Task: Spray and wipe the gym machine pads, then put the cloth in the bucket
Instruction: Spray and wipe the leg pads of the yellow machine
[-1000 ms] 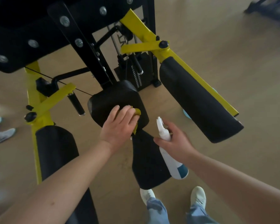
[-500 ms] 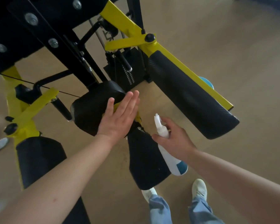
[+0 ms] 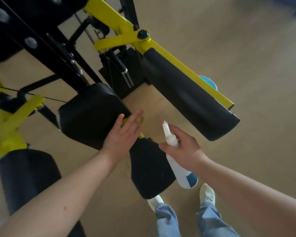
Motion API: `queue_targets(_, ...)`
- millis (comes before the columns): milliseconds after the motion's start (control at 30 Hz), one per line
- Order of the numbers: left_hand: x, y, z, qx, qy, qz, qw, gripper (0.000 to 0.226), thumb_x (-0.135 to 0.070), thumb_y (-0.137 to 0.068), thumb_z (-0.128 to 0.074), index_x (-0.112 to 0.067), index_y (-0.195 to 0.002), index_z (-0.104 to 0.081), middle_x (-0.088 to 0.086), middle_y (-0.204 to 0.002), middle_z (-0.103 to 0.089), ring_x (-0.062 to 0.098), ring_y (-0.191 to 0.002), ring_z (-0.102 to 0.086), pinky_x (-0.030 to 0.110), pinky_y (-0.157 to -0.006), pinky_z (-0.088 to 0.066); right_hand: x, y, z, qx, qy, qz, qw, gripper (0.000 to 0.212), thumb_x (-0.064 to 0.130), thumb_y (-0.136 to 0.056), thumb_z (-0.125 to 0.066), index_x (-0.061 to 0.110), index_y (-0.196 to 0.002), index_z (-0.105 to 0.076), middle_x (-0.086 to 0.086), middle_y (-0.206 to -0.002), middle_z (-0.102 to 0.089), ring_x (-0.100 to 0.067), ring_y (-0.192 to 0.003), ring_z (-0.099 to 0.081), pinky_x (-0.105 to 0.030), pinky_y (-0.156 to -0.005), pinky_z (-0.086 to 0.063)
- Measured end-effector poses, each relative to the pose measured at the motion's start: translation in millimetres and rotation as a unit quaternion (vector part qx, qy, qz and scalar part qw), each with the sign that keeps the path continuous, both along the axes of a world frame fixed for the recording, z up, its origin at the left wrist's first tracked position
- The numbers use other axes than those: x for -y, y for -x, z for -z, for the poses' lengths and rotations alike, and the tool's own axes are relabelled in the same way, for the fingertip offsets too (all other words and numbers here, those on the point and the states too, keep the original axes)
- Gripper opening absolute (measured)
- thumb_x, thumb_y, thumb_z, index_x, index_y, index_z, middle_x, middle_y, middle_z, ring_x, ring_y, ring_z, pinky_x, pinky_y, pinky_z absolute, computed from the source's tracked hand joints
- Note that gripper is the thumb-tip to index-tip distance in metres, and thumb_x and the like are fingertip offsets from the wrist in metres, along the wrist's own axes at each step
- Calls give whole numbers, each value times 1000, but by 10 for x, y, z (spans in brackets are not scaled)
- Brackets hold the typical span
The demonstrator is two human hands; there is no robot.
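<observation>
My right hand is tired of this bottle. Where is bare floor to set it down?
Widest for the bottle: the floor right of the long pad, wide and bare. A narrower strip lies between the left pad and the seat pad, partly under the left arm. Crowded: by the weight stack and around your shoes.

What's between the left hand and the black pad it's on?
A yellow cloth, pressed against the centre pad by the flat left hand; only the cloth's edges show. Head view.
</observation>
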State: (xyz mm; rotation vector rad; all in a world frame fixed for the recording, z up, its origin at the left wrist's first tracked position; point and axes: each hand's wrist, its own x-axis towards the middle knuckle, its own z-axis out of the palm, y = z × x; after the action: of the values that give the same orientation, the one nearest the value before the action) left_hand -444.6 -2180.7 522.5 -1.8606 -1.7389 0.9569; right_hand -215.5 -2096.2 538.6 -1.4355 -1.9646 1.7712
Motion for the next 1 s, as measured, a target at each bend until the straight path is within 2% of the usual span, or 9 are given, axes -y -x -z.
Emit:
queue_targets(100, 250, 90, -222, -4, -28, -32, 999, 69, -30, -98, -54, -28, -160, -22, 25, -163, 31, 44, -146, 36, 74, -110, 13, 24, 22, -82, -6, 3, -40, 999, 57, 47, -97, -69, 46, -149, -45, 33, -100, -53, 6, -89, -53, -13, -68, -36)
queue_targets(167, 396, 159, -345, 35, -77, -54, 995, 64, -26, -95, -65, -30, -153, -37, 19, -170, 16, 42, -153, 24, 74, -113, 14, 56, 74, -150, -17, 1, -61, 998, 51, 47, -98, -67, 41, -146, -49, 27, -98, -58, 2, -89, -57, -16, -68, -37)
queue_targets(267, 687, 212, -505, 74, -98, -59, 991, 38, -21, -95, -70, -23, -132, -58, 17, -172, -2, 41, -157, 6, 69, -120, 7, 136, 229, -312, -34, 8, -105, 994, 47, 42, -100, -66, 40, -144, -51, 21, -98, -63, -3, -90, -61, -19, -68, -39)
queue_targets(367, 909, 160, -656, 105, -81, -122, 984, 36, -12, -89, -74, -18, -121, -59, 20, -170, 6, 41, -157, 10, 67, -121, 8, 229, 424, -443, -48, 9, -164, 985, 51, 36, -99, -69, 40, -146, -49, 17, -103, -65, -5, -93, -64, -19, -70, -44)
queue_targets(500, 1090, 58, -826, 110, -82, -229, 964, 46, -10, -92, -68, -14, -132, -45, 24, -158, 40, 42, -148, 35, 66, -119, 16, 354, 643, -525, -32, -19, -208, 977, 36, 32, -95, -71, 37, -128, -58, 10, -99, -66, -9, -89, -66, -24, -70, -51)
queue_targets(600, 1176, -43, -922, 124, -78, -243, 959, 44, -5, -97, -56, -10, -137, -40, 27, -156, 41, 44, -146, 38, 66, -114, 22, 447, 746, -499, -8, -10, -220, 975, 17, 32, -93, -71, 26, -108, -65, -1, -95, -68, -17, -85, -68, -29, -67, -51)
queue_targets(667, 1232, -107, -948, 136, -89, -254, 953, 45, -4, -97, -57, -12, -138, -40, 27, -156, 41, 44, -146, 37, 65, -113, 23, 487, 772, -459, 17, -7, -238, 971, 19, 33, -95, -69, 23, -111, -63, -4, -100, -68, -21, -91, -68, -31, -71, -52)
queue_targets(833, 1337, -183, -956, 172, -108, -267, 942, 39, -5, -97, -54, -11, -134, -43, 29, -159, 34, 45, -150, 29, 66, -118, 15, 531, 746, -385, 55, -6, -290, 955, 28, 34, -99, -66, 36, -121, -49, 8, -98, -60, -9, -86, -59, -23, -64, -43)
queue_targets(1000, 1303, -225, -932, 190, -111, -256, 941, 37, -7, -99, -54, -11, -134, -42, 28, -158, 34, 44, -148, 31, 64, -119, 14, 501, 678, -268, 45, 5, -165, 985, 33, 36, -98, -68, 24, -127, -58, 7, -96, -63, -10, -84, -61, -23, -62, -42)
